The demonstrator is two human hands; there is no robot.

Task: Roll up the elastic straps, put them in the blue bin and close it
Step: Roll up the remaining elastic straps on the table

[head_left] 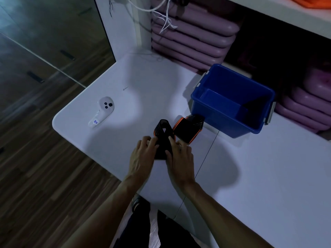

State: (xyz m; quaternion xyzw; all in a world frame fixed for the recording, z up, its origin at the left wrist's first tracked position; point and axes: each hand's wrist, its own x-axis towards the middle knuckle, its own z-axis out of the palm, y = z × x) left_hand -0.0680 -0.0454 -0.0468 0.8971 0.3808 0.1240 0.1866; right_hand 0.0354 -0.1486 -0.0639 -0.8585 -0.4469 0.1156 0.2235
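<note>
Both forearms are bare to the bottom edge of the view, with no sleeves, watch or rings visible on the left hand [141, 158] or right hand [180, 158]. Below, dark trousers [166, 231] and a dark shoe [138, 203] show.

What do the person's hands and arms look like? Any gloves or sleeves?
No gloves and no sleeves in view. The left hand and right hand are bare, and both forearms are bare as far as the picture shows. I see no watch, rings or bracelets, though the light is dim.

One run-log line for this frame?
left hand + right hand: on near strap | second strap: table, beside bin | blue bin: open, empty
</note>
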